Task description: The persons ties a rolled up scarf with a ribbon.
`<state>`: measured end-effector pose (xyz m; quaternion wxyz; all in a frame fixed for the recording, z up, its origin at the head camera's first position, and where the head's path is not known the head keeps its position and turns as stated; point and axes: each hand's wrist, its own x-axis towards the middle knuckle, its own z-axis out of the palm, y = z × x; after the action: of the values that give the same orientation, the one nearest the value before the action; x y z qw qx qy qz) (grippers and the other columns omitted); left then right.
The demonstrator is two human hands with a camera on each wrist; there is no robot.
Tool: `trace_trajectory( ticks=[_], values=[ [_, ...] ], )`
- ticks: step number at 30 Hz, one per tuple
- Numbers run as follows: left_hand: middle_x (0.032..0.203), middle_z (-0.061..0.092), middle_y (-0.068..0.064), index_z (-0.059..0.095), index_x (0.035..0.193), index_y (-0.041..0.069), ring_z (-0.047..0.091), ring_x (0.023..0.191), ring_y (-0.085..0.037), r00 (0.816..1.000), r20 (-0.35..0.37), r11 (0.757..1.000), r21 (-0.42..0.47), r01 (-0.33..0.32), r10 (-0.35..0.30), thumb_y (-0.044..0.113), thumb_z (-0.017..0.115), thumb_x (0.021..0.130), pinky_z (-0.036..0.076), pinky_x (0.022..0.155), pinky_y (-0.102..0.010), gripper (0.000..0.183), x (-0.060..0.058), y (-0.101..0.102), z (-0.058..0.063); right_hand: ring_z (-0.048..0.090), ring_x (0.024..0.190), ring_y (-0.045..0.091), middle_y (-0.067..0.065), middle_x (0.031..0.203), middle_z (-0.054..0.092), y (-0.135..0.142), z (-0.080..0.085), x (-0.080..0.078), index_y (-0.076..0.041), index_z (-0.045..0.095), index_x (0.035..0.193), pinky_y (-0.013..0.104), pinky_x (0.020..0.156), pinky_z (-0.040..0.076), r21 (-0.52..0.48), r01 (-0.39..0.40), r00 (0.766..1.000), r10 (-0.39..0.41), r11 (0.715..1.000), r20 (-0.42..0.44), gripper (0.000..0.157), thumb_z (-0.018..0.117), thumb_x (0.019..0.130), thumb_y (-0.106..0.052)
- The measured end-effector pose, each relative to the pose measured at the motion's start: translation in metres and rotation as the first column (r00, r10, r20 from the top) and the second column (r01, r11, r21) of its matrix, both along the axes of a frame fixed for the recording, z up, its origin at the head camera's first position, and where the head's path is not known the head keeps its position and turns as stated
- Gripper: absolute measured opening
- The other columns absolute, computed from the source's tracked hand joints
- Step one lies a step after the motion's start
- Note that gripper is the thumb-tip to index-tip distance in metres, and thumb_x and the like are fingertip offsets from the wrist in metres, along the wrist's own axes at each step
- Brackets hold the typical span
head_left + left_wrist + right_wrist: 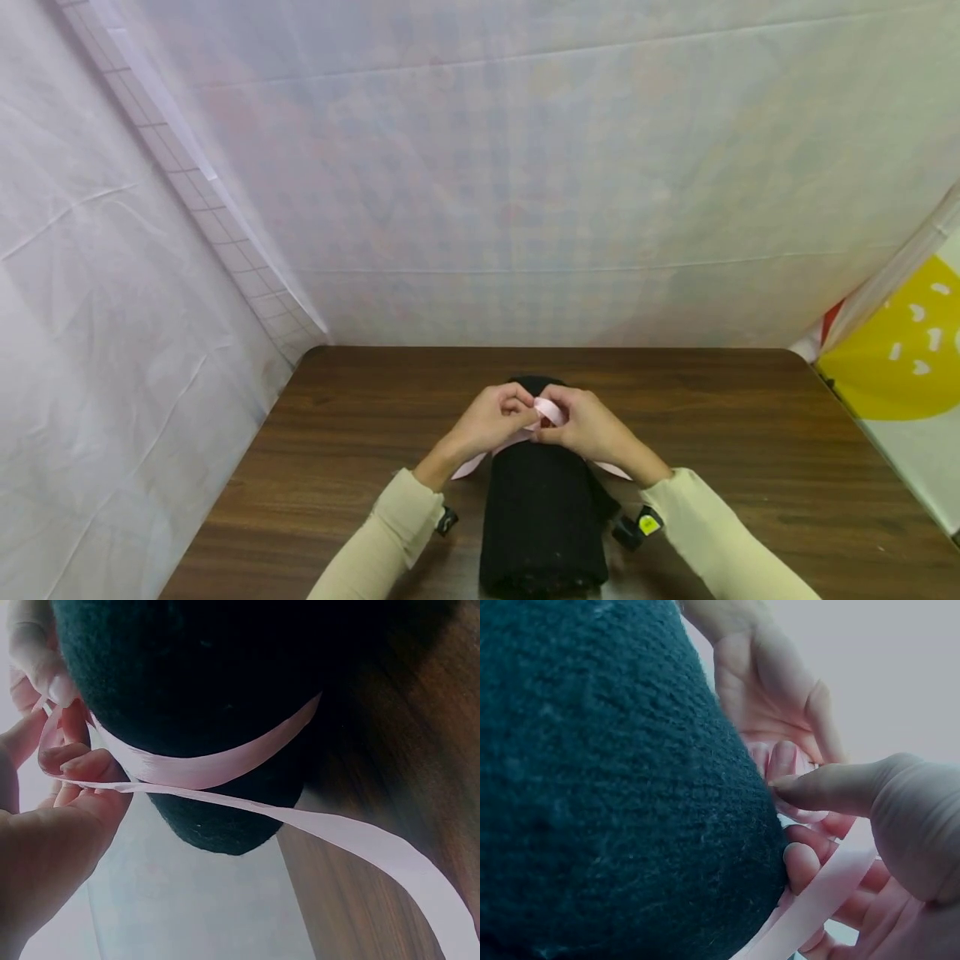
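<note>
A black knitted cloth, rolled into a thick cylinder, lies lengthwise on the brown wooden table. Pink ribbon passes around the roll toward its far end. On top of the roll, my left hand pinches the ribbon between thumb and fingers. My right hand meets it there, holding a ribbon loop with thumb and fingers. Both hands' fingertips nearly touch; in the right wrist view the fingers partly hide the ribbon's crossing. One ribbon tail hangs off the left side, another on the right.
The wooden table extends on both sides of the roll. White sheeting hangs behind the table and along the left. A yellow patterned area shows past the right edge. Small black devices sit at both wrists.
</note>
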<state>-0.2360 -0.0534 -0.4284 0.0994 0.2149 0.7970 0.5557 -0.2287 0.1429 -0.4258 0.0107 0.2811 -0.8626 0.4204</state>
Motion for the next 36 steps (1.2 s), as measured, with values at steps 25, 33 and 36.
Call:
trace_trajectory(
  ticks=[25,33,36],
  values=[
    [0.081,0.061,0.001,0.067,0.094,0.001,0.057,0.072,-0.008,0.984,0.145,0.974,0.184,-0.134,0.108,0.017,0.058,0.1,0.052,0.066,-0.019,0.019,0.007,0.007,-0.004,0.04,0.05,0.003,-0.007,0.061,0.046,-0.017,-0.007,0.01,-0.01,0.058,0.081,0.021,0.045,0.034,-0.034,0.137,0.949,-0.141,0.99,-0.281,0.016,0.073,0.077,-0.007],
    [0.076,0.058,0.0,0.07,0.092,0.006,0.054,0.062,-0.011,0.979,0.076,0.975,0.11,-0.196,0.188,0.022,0.056,0.098,0.048,0.054,-0.023,0.022,0.009,0.007,-0.003,0.038,0.049,0.003,-0.008,0.058,0.041,-0.02,-0.009,0.011,-0.009,0.055,0.078,0.02,0.044,0.033,-0.023,0.176,0.924,-0.173,0.984,-0.34,0.017,0.072,0.079,-0.006],
    [0.074,0.058,-0.001,0.071,0.091,0.007,0.054,0.059,-0.012,0.975,0.063,0.971,0.098,-0.22,0.214,0.022,0.055,0.099,0.05,0.054,-0.024,0.023,0.009,0.008,-0.002,0.038,0.048,0.004,-0.008,0.058,0.041,-0.02,-0.01,0.011,-0.008,0.056,0.079,0.02,0.043,0.032,-0.028,0.189,0.912,-0.186,0.982,-0.366,0.016,0.071,0.077,-0.005]
  ],
)
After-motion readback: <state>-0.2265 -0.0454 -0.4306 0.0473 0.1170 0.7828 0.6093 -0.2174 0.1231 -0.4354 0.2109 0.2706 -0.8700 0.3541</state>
